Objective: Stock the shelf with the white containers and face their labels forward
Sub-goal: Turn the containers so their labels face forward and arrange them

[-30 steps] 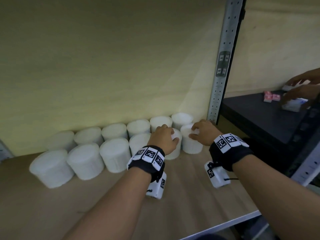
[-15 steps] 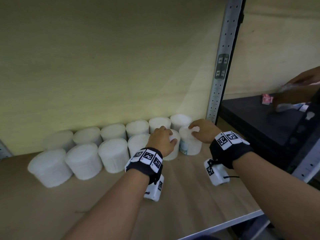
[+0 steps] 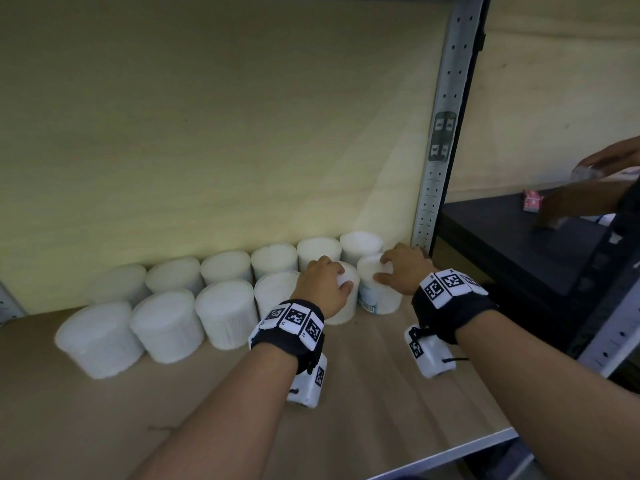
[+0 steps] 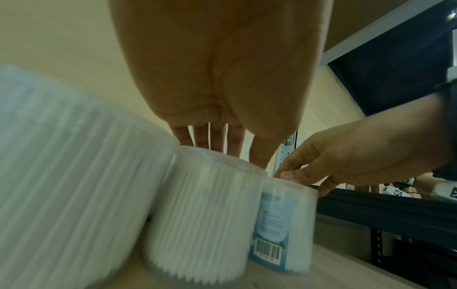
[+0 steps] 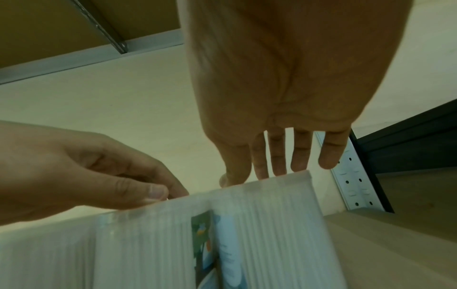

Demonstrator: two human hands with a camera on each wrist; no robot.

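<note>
Tubs of cotton swabs stood in two rows on the wooden shelf [image 3: 363,403], close to the pale back wall [image 3: 207,133]. We counted about seven in the back row and six in the front row, all upright and packed side by side.

Our left hand [image 3: 323,287] sat on top of the fifth tub [image 3: 341,306] in the front row. Its fingers curled down over the lid and gripped it. This tub showed only white ribbed side to us, and we could not see its label.

Our right hand [image 3: 401,270] sat on top of the last tub [image 3: 379,296] at the right end of the front row. Its fingers and thumb curled over the lid and held the rim. This tub touched the one beside it. Its blue label [image 4: 270,230] with a barcode sat on the left part of its front, turned partly toward the next tub.

The grey metal post [image 3: 440,133] with holes stood just behind our right hand. To the right was a black shelf [image 3: 519,244]. Another person's hands [image 3: 588,199] reached over it near a small pink packet [image 3: 531,199].
</note>
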